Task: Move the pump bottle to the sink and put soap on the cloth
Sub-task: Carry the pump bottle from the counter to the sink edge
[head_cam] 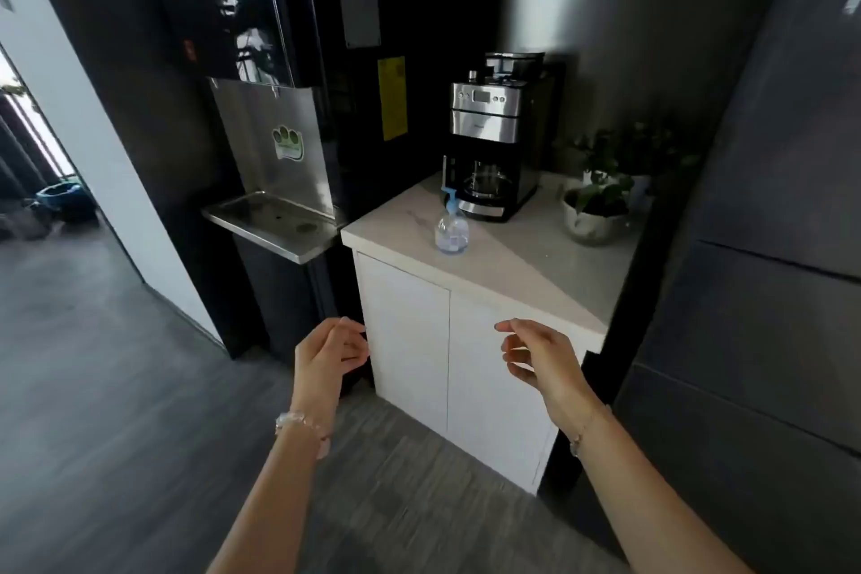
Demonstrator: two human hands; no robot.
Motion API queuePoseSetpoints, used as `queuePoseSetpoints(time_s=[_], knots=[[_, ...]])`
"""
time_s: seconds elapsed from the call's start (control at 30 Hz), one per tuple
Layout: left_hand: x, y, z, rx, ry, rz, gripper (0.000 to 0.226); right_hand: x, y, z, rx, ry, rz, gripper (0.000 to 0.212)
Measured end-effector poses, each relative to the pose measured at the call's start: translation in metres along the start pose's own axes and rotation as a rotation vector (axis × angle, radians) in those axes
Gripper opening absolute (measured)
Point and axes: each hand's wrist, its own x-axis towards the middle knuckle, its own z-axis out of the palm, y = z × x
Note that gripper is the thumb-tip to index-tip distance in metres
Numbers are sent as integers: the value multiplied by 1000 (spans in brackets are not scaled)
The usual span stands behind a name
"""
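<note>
The pump bottle (451, 226) stands upright at frame centre on the countertop (526, 256), just in front of the coffee maker (489, 145). Left hand (331, 352) and right hand (540, 357), both low in frame, are empty with fingers loosely curled. Grasp the body, not the pump head; contents appear low, though glare obscures this. No sink or cloth visible.
</note>
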Motion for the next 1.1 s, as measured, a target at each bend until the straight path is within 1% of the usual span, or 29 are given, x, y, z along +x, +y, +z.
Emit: queuePoseSetpoints(time_s=[0.2,0.43,0.57,0.67,0.7,0.77,0.8,0.87,0.93,1.03,1.1], knots=[[104,-1,50,-27,47,-16,25,115,-41,5,-43,-14,-20,24],[218,-33,94,-54,20,-88,27,233,-51,17,-43,2,-26,25],[300,-62,121,-133,-29,-172,27,313,-51,33,-32,26,-25,22],[361,-92,136,-177,-108,-226,34,373,-44,47,-54,51,-51,16],[379,-101,141,-168,-139,-256,37,390,-41,52,-64,55,-59,17],[411,-125,150,-166,-214,-333,41,422,-35,62,-108,42,-58,32],[426,-136,155,-180,-256,-375,48,437,-32,67,-151,20,-60,38],[449,-152,165,-183,-297,-465,70,459,-30,76,-235,-37,-47,50],[465,-163,175,-217,-301,-567,67,478,-26,80,-244,-79,-21,59],[476,-174,185,-287,-333,-653,67,496,-20,82,-232,-107,-10,60],[480,-181,186,-290,-345,-676,70,504,-15,80,-231,-104,-6,52]])
